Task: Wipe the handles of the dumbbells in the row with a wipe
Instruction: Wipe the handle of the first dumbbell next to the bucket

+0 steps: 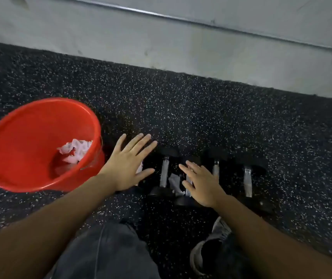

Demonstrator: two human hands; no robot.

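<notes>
Several black dumbbells with shiny metal handles lie side by side on the dark speckled floor. One handle shows between my hands, and two more handles show to the right. A crumpled white wipe lies between two dumbbells, just left of my right hand. That hand hovers flat with its fingers spread over a handle and holds nothing. My left hand is also spread open over the left end of the row, covering what lies beneath; a bit of white peeks out at its right edge.
A red plastic bucket stands at the left, close to my left hand, with used crumpled wipes inside. A grey wall base runs along the far side. My knee and a grey shoe are at the bottom.
</notes>
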